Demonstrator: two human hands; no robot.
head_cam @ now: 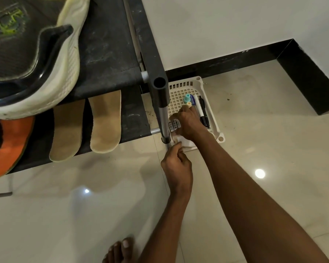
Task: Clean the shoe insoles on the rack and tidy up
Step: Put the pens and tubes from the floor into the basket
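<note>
A bare foot (120, 249) stands on the floor. Left hand (176, 166) pinches a white cloth (186, 142) at the basket (215, 118) near edge; right hand (188, 123) curls inside, contents unclear. Tan insoles (87, 126) lie along the rack (110, 59) lower shelf's front edge, seemingly uncleaned.

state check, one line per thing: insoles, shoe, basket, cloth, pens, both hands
insoles: two tan ones flat on lower rack shelf, side by side
shoe: on upper shelf, tipped on its side
basket: on floor beside the rack leg
cloth: white, in basket, pinched by left hand
pens: lying in basket
right hand: reaching into basket; grip unclear
</note>
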